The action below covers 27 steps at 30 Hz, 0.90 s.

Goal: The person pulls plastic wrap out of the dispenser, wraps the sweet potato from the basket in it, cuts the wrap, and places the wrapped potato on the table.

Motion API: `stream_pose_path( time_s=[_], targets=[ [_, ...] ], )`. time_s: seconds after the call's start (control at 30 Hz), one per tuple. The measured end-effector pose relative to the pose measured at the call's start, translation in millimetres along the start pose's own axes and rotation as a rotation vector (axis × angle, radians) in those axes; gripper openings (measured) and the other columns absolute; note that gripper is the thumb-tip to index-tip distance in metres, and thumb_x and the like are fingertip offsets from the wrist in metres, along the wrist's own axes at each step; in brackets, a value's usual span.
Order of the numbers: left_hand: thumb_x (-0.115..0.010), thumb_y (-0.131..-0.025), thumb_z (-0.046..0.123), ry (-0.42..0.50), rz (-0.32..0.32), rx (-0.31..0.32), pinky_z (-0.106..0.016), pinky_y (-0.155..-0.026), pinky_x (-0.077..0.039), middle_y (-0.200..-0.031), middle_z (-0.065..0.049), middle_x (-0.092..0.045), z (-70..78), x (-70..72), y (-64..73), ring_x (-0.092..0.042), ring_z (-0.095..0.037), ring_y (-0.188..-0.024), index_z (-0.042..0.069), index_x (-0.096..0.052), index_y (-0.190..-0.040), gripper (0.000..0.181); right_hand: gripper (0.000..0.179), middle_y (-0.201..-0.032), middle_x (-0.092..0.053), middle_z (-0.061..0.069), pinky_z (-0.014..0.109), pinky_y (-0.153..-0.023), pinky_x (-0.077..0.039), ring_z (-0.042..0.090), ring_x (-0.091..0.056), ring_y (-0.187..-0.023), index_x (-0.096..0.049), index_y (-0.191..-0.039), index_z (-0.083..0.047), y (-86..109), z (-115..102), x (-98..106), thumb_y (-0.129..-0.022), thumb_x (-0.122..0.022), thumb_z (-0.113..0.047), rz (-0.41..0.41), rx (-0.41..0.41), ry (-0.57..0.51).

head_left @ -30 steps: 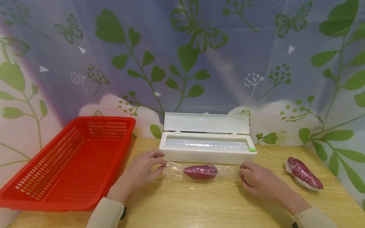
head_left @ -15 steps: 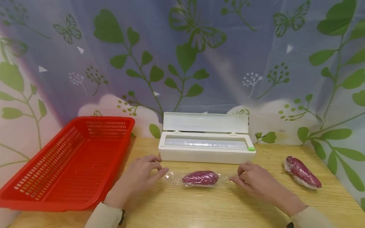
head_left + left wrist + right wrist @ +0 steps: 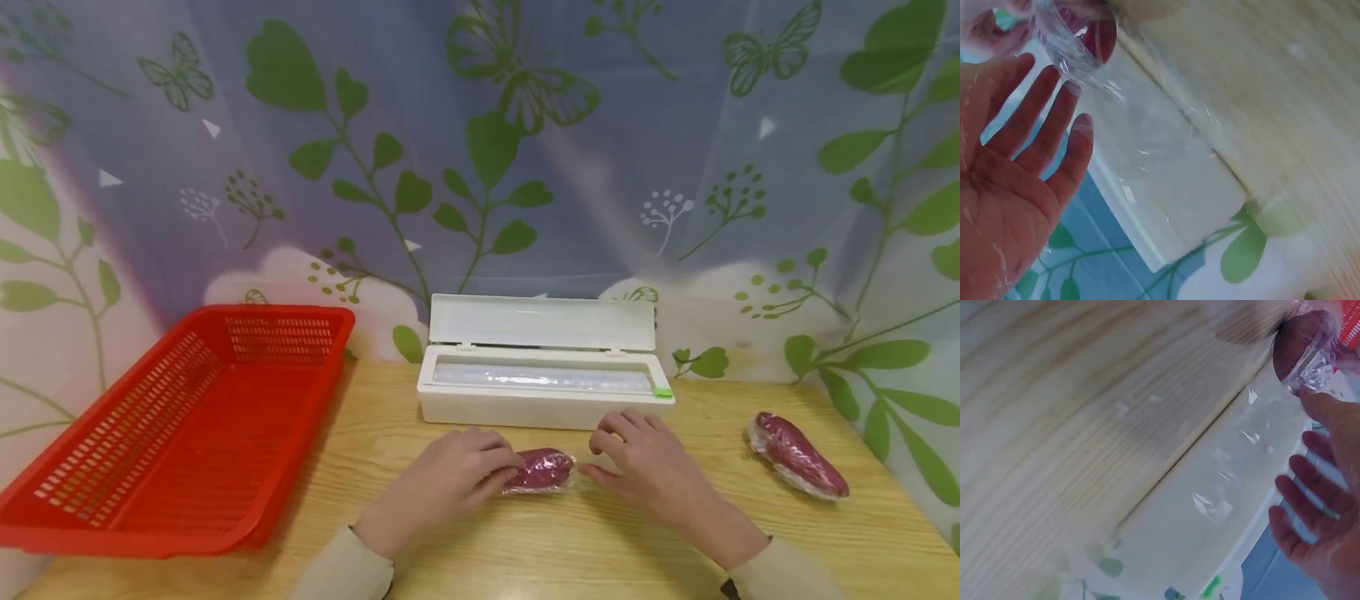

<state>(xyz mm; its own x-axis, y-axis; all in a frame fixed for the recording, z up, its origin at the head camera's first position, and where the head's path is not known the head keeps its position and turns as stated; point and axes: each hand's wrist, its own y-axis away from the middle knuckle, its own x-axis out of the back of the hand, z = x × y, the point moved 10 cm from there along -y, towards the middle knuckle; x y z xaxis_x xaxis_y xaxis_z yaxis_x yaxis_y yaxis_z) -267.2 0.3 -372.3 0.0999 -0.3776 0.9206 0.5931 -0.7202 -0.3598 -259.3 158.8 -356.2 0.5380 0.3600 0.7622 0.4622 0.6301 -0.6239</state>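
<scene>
A reddish-purple sweet potato, wrapped in clear cling film, lies on the wooden table in front of the white dispenser. My left hand is at its left end, the fingertips covering part of it. From the right, my right hand brings its thumb to the other end. Loose film shows in the right wrist view, where the thumb presses the wrap and the other fingers stay loosely apart. Straight fingers of the left hand touch the film in the left wrist view; its thumb is out of sight there.
A white cling film dispenser stands at the back, lid raised, a film roll inside and a green slider at its right end. To the right lies another film-wrapped sweet potato. A red plastic basket occupies the left. Behind hangs a patterned cloth.
Both hands have moved inward from the stretched ends of the film to the ends of the sweet potato. It has come slightly nearer the front of the table.
</scene>
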Motion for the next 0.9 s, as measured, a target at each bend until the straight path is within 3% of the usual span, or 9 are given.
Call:
stream_pose_path(
  time_s=[0.13,0.23,0.37,0.47,0.67,0.9],
  targets=[
    [-0.064,-0.102,0.027,-0.030,-0.032,0.076,-0.028,-0.081,-0.056,-0.107,0.008,-0.074,-5.6,-6.7,-1.8,-0.068,-0.008,-0.092,0.021,-0.077,-0.111,0.017,0.027,-0.087,-0.066,-0.004,0.036,-0.071,-0.055,0.016,-0.063,-0.085,-0.072,-0.087,-0.017,-9.5,-8.1,-5.1,-0.070,-0.091,-0.024,0.017,0.033,-0.070],
    [-0.063,-0.102,0.027,0.003,-0.014,0.114,-0.028,-0.082,-0.058,-0.105,0.008,-0.076,-11.8,-7.3,-5.5,-0.071,-0.008,-0.091,0.019,-0.077,-0.111,0.018,0.023,-0.090,-0.069,-0.002,0.038,-0.073,-0.056,0.018,-0.067,-0.087,-0.074,-0.093,-0.016,-14.8,-10.4,-9.3,-0.075,-0.087,-0.021,-0.003,0.019,-0.043],
    [-0.066,-0.100,0.030,0.036,-0.008,0.156,-0.027,-0.084,-0.059,-0.106,0.007,-0.078,-19.4,-10.8,-10.0,-0.071,-0.007,-0.092,0.018,-0.077,-0.113,0.021,0.028,-0.097,-0.070,0.000,0.038,-0.070,-0.055,0.018,-0.068,-0.089,-0.072,-0.105,-0.014,-16.6,-7.0,-18.2,-0.080,-0.081,-0.021,-0.105,-0.062,-0.010],
    [-0.073,-0.095,0.031,0.039,-0.034,0.176,-0.027,-0.086,-0.058,-0.110,0.005,-0.077,-22.1,-15.1,-11.3,-0.070,-0.008,-0.095,0.018,-0.074,-0.119,0.027,0.032,-0.101,-0.069,0.000,0.033,-0.065,-0.053,0.015,-0.066,-0.082,-0.070,-0.113,-0.014,-13.5,-3.1,-26.1,-0.082,-0.078,-0.019,-0.208,-0.120,-0.058],
    [-0.079,-0.091,0.023,0.005,-0.081,0.184,-0.034,-0.095,-0.058,-0.124,-0.002,-0.073,-23.0,-22.3,-10.8,-0.071,-0.017,-0.110,0.013,-0.067,-0.130,0.042,0.044,-0.104,-0.071,0.003,0.024,-0.060,-0.053,0.012,-0.066,-0.076,-0.066,-0.127,-0.011,-5.5,2.7,-38.5,-0.086,-0.078,-0.016,-0.319,-0.195,-0.161],
    [-0.068,-0.099,0.018,0.005,-0.041,0.145,-0.036,-0.094,-0.059,-0.129,-0.004,-0.069,-21.0,-21.5,-12.9,-0.071,-0.019,-0.110,0.014,-0.059,-0.140,0.042,0.041,-0.096,-0.074,0.002,0.025,-0.065,-0.055,0.009,-0.065,-0.076,-0.065,-0.126,-0.011,-8.9,5.7,-43.6,-0.087,-0.075,-0.005,-0.366,-0.234,-0.242]
  ],
)
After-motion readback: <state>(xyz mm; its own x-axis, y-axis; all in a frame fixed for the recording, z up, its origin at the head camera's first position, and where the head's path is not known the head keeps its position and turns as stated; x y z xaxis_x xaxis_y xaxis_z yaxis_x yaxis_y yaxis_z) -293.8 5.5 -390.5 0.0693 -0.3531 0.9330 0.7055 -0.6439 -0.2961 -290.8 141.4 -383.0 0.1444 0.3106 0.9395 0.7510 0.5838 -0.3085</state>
